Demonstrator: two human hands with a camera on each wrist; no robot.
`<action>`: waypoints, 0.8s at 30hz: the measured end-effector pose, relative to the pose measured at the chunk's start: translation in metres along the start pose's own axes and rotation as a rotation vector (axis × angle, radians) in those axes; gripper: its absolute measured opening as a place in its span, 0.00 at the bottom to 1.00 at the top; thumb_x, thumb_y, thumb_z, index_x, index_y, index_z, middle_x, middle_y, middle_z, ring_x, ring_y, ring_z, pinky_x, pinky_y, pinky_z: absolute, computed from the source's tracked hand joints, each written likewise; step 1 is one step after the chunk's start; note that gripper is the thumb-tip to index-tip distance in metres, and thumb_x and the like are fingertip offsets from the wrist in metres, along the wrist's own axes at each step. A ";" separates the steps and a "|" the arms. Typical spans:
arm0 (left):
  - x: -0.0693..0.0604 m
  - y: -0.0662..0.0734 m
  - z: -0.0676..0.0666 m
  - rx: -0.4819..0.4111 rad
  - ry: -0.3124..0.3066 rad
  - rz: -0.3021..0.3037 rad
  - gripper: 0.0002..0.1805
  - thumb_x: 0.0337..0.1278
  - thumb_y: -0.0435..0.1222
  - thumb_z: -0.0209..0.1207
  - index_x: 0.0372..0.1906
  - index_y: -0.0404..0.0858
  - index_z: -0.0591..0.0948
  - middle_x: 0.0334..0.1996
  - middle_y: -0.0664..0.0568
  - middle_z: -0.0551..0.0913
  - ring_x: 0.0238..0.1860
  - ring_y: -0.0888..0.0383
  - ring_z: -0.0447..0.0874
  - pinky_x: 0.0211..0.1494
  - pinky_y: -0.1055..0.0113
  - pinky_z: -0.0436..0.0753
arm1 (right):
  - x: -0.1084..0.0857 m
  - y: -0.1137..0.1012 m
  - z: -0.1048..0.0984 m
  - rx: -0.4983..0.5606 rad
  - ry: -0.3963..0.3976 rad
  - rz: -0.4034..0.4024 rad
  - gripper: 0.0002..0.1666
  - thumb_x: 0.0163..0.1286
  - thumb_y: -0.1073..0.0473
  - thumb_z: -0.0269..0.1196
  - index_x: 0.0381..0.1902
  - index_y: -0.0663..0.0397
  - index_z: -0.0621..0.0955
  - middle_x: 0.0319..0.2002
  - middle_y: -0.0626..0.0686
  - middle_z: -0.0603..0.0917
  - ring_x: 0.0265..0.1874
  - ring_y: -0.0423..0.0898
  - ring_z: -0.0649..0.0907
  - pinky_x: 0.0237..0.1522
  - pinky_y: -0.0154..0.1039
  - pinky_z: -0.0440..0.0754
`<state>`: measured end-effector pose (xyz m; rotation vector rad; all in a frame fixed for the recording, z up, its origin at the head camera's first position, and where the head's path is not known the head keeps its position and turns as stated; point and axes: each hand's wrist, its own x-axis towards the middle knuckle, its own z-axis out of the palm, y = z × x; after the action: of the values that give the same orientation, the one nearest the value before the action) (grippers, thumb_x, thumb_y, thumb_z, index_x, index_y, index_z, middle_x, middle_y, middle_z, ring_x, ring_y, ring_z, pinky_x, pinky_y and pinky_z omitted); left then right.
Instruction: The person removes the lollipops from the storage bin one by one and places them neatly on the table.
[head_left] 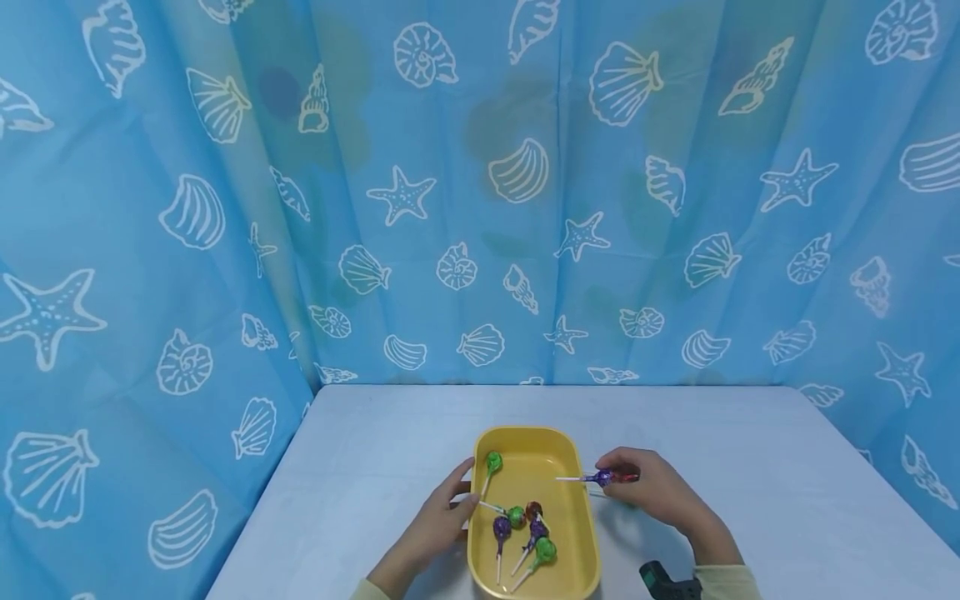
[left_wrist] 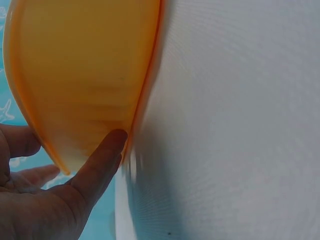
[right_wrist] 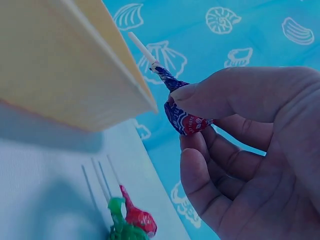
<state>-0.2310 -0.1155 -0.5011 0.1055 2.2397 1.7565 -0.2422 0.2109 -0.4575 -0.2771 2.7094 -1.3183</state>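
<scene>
At the right rim of the yellow tray [head_left: 570, 537], I pinch a purple-and-red lollipop [right_wrist: 187, 121] between the thumb and curled fingers of my right hand [head_left: 658, 492], its white stick pointing in over that rim. My left hand [head_left: 437, 523] rests against the tray's left wall with its fingers loosely extended. Green and purple lollipops [head_left: 502, 527] lie inside the tray, while a green lollipop [right_wrist: 127, 231] and a red lollipop [right_wrist: 141, 220] lie beside its right side on the white table [head_left: 375, 467].

Purple-red lollipop [right_wrist: 186, 117], stick [head_left: 567, 479] seemingly over tray [head_left: 573, 533]
</scene>
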 end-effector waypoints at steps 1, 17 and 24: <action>0.000 0.000 0.000 0.002 0.003 -0.001 0.34 0.75 0.36 0.54 0.80 0.42 0.58 0.66 0.32 0.71 0.61 0.34 0.76 0.44 0.54 0.91 | 0.000 0.002 0.000 -0.002 0.005 0.004 0.17 0.60 0.65 0.72 0.48 0.60 0.85 0.42 0.49 0.86 0.43 0.48 0.83 0.48 0.50 0.88; -0.001 0.000 0.001 0.011 0.010 -0.022 0.34 0.75 0.37 0.55 0.80 0.44 0.59 0.66 0.33 0.71 0.60 0.36 0.77 0.43 0.55 0.91 | -0.011 0.029 -0.012 0.000 0.080 0.070 0.16 0.60 0.65 0.72 0.47 0.57 0.85 0.43 0.50 0.86 0.46 0.51 0.84 0.50 0.52 0.88; 0.001 0.000 0.000 0.006 0.005 -0.023 0.34 0.75 0.37 0.54 0.80 0.43 0.58 0.66 0.33 0.71 0.60 0.36 0.78 0.43 0.55 0.91 | -0.016 0.042 -0.017 -0.026 0.093 0.115 0.17 0.61 0.64 0.71 0.49 0.59 0.84 0.45 0.52 0.86 0.48 0.54 0.84 0.52 0.56 0.87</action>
<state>-0.2316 -0.1149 -0.5008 0.0769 2.2409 1.7401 -0.2343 0.2528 -0.4797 -0.0629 2.7732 -1.2957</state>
